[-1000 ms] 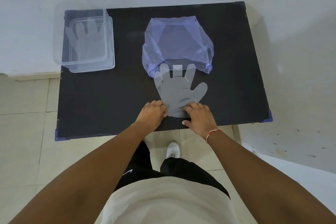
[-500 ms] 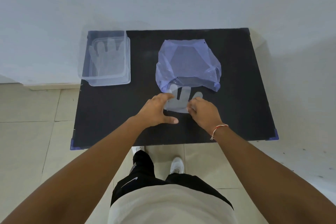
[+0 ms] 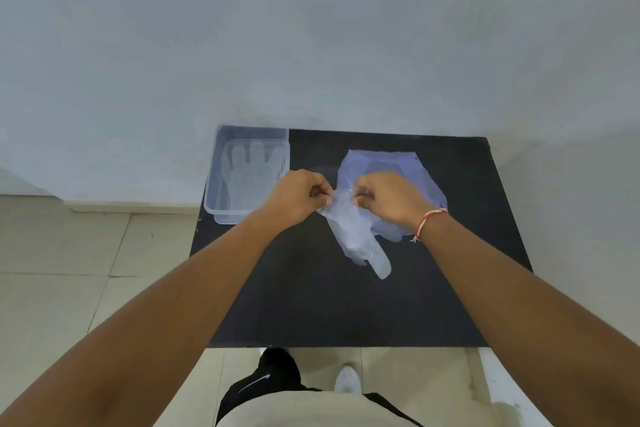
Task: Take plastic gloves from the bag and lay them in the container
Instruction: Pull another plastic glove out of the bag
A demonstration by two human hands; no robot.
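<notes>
A clear plastic glove [image 3: 356, 236] hangs above the black table [image 3: 311, 302], its fingers drooping toward me. My left hand [image 3: 298, 198] and my right hand [image 3: 384, 201] each pinch a corner of its cuff, close together. Behind my right hand lies the bluish plastic bag [image 3: 415, 177], partly hidden by that hand. At the table's far left corner stands the clear container [image 3: 214, 194], with another plastic glove [image 3: 249, 170] lying flat inside it.
A pale wall rises right behind the table. Tiled floor shows to the left and below the table's near edge, where my shoe [image 3: 348, 380] and dark shorts appear. A white ledge runs along the right.
Both hands have lifted the glove off the table by its cuff, and it now hangs with fingers down. The camera has tilted upward, so the table sits lower in view.
</notes>
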